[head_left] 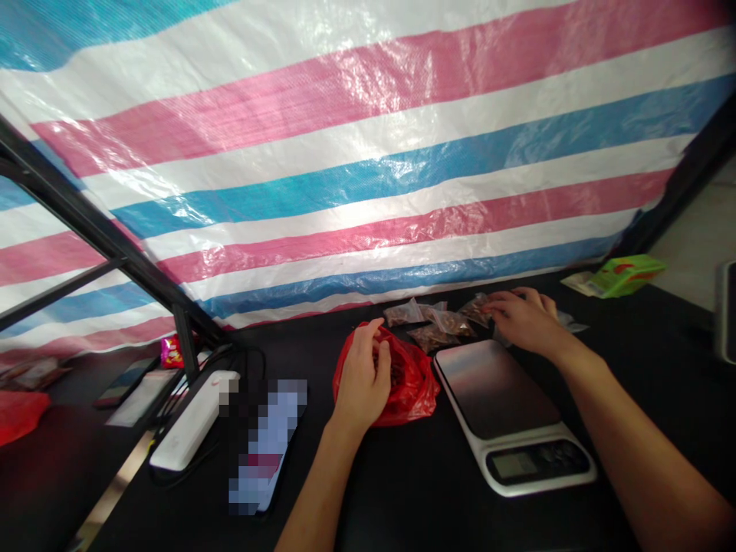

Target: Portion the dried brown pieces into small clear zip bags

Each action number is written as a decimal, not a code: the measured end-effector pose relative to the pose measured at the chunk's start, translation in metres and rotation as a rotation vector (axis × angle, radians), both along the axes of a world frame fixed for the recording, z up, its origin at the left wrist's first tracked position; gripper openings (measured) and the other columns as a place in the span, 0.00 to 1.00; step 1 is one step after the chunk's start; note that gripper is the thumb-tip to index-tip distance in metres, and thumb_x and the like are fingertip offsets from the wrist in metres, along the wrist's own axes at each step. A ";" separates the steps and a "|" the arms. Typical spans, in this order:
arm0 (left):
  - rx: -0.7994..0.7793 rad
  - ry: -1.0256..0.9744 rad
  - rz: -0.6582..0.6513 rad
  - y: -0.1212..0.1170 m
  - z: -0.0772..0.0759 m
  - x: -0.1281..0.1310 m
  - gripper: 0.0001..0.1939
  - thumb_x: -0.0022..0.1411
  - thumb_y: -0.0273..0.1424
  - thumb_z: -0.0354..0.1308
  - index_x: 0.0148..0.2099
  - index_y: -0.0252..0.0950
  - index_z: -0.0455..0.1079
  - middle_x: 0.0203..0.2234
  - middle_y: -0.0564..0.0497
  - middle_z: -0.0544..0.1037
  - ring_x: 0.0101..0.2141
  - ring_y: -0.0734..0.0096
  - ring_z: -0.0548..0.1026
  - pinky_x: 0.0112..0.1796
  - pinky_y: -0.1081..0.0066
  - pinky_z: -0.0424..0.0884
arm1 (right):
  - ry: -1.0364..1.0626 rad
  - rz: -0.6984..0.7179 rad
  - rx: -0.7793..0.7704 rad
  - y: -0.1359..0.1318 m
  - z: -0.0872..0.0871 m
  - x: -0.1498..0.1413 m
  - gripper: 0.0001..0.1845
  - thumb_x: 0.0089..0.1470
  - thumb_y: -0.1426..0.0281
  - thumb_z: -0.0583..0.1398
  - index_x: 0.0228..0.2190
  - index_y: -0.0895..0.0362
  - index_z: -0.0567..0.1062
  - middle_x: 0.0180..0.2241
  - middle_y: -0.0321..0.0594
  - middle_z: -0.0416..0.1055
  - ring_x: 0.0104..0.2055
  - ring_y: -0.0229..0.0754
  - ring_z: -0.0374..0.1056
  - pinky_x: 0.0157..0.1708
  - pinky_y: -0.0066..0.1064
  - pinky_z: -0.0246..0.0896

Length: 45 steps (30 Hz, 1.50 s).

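Observation:
My left hand (362, 383) rests over the left side of a red plastic bag (414, 395), its fingers apart; dark brown bits show inside the bag's mouth. To the right, my right hand (529, 318) reaches past the scale with bent fingers, their tips closed at the edge of a small zip bag (476, 308) of brown bits. Several similar filled zip bags (448, 322) lie behind the red bag. A clear bag (569, 320) shows partly behind my right hand. Between my forearms stands a kitchen scale (500, 391) with a bare steel plate.
Left of the red bag lie a phone (270, 445) and a white power strip (195, 422) with black cables. A green packet (626, 276) sits at the back right. Striped plastic sheeting (368, 161) hangs behind the black table, and a black metal frame (97, 230) slants at the left.

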<state>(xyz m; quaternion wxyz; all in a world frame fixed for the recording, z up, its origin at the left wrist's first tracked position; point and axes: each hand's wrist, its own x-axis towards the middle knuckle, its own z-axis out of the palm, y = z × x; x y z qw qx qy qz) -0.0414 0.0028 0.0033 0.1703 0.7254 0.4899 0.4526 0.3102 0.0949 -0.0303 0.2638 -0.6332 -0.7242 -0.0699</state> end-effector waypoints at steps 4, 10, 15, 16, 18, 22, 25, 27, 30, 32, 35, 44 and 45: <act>0.005 0.009 0.003 -0.001 0.001 0.001 0.18 0.77 0.32 0.47 0.66 0.42 0.63 0.49 0.45 0.75 0.46 0.64 0.77 0.52 0.61 0.73 | -0.009 -0.044 -0.011 -0.003 0.008 -0.007 0.17 0.58 0.65 0.56 0.36 0.45 0.87 0.51 0.38 0.82 0.54 0.64 0.67 0.53 0.63 0.62; -0.003 0.021 -0.020 -0.004 0.003 0.003 0.17 0.77 0.31 0.46 0.64 0.42 0.65 0.50 0.44 0.74 0.49 0.62 0.76 0.53 0.60 0.73 | 0.034 -0.042 0.063 -0.009 0.028 -0.018 0.22 0.64 0.64 0.53 0.50 0.50 0.83 0.59 0.43 0.76 0.56 0.66 0.66 0.52 0.62 0.63; -0.008 -0.028 -0.037 -0.005 0.002 0.005 0.17 0.77 0.32 0.47 0.64 0.43 0.65 0.50 0.46 0.74 0.48 0.64 0.76 0.53 0.62 0.72 | 0.286 0.217 0.196 -0.017 0.055 -0.043 0.24 0.67 0.61 0.55 0.58 0.54 0.77 0.64 0.48 0.71 0.64 0.61 0.65 0.65 0.58 0.56; -0.025 -0.052 -0.041 -0.005 0.001 0.005 0.17 0.77 0.33 0.47 0.64 0.44 0.65 0.50 0.46 0.74 0.47 0.65 0.77 0.52 0.62 0.73 | 0.384 0.273 0.201 -0.021 0.061 -0.050 0.24 0.67 0.60 0.56 0.59 0.53 0.77 0.64 0.48 0.71 0.66 0.59 0.64 0.67 0.57 0.53; -0.070 -0.114 -0.049 -0.004 -0.001 0.007 0.18 0.77 0.35 0.49 0.65 0.44 0.64 0.49 0.47 0.75 0.45 0.66 0.77 0.51 0.64 0.73 | 0.596 0.386 0.096 -0.030 0.072 -0.067 0.22 0.68 0.58 0.57 0.58 0.49 0.78 0.63 0.44 0.72 0.67 0.55 0.63 0.70 0.53 0.50; -0.153 -0.267 -0.041 -0.001 -0.004 0.010 0.18 0.74 0.40 0.55 0.62 0.41 0.68 0.46 0.48 0.78 0.42 0.66 0.78 0.47 0.66 0.74 | 0.875 0.664 -0.247 -0.054 0.084 -0.099 0.22 0.70 0.54 0.57 0.59 0.45 0.78 0.67 0.39 0.67 0.72 0.53 0.57 0.74 0.48 0.44; -0.187 -0.349 -0.034 0.001 -0.002 0.010 0.14 0.74 0.41 0.56 0.54 0.40 0.73 0.42 0.49 0.81 0.41 0.65 0.79 0.45 0.68 0.73 | 0.956 0.793 -0.420 -0.064 0.085 -0.116 0.22 0.70 0.53 0.56 0.59 0.44 0.77 0.69 0.39 0.65 0.71 0.52 0.59 0.72 0.48 0.50; -0.190 -0.384 -0.021 0.002 0.000 0.008 0.13 0.73 0.41 0.56 0.51 0.40 0.75 0.41 0.50 0.82 0.40 0.65 0.80 0.45 0.69 0.72 | 0.961 0.828 -0.463 -0.065 0.082 -0.123 0.22 0.71 0.53 0.55 0.59 0.45 0.78 0.68 0.41 0.65 0.71 0.52 0.60 0.70 0.48 0.55; -0.215 -0.452 -0.040 0.002 0.001 0.008 0.10 0.72 0.39 0.58 0.46 0.39 0.76 0.38 0.50 0.83 0.39 0.66 0.80 0.43 0.70 0.72 | 0.884 0.784 -0.376 -0.063 0.073 -0.128 0.22 0.71 0.55 0.55 0.60 0.46 0.76 0.66 0.43 0.66 0.69 0.51 0.62 0.68 0.49 0.57; -0.253 -0.514 -0.069 0.003 0.000 0.008 0.09 0.69 0.38 0.61 0.42 0.37 0.77 0.35 0.50 0.83 0.37 0.66 0.81 0.41 0.70 0.73 | 0.768 0.652 -0.164 -0.062 0.066 -0.132 0.20 0.69 0.57 0.58 0.58 0.48 0.76 0.64 0.47 0.67 0.67 0.53 0.63 0.67 0.50 0.58; -0.297 -0.596 -0.090 0.004 -0.002 0.011 0.10 0.65 0.37 0.65 0.37 0.36 0.76 0.31 0.51 0.83 0.34 0.68 0.80 0.38 0.71 0.72 | 0.508 0.569 0.087 -0.065 0.059 -0.137 0.13 0.68 0.63 0.60 0.51 0.50 0.77 0.54 0.48 0.72 0.60 0.53 0.67 0.61 0.49 0.63; -0.357 -0.648 -0.157 0.008 -0.011 0.013 0.10 0.63 0.37 0.68 0.33 0.36 0.76 0.28 0.52 0.81 0.31 0.70 0.77 0.36 0.72 0.71 | 0.291 0.723 -0.026 -0.073 0.058 -0.146 0.04 0.68 0.68 0.62 0.42 0.53 0.77 0.41 0.41 0.79 0.44 0.47 0.75 0.48 0.39 0.67; -0.358 -0.637 -0.164 0.008 -0.012 0.012 0.10 0.62 0.37 0.68 0.34 0.36 0.76 0.29 0.52 0.81 0.31 0.70 0.77 0.36 0.72 0.71 | 0.293 0.723 -0.035 -0.073 0.057 -0.146 0.04 0.68 0.68 0.62 0.42 0.53 0.77 0.41 0.41 0.80 0.43 0.47 0.75 0.47 0.39 0.67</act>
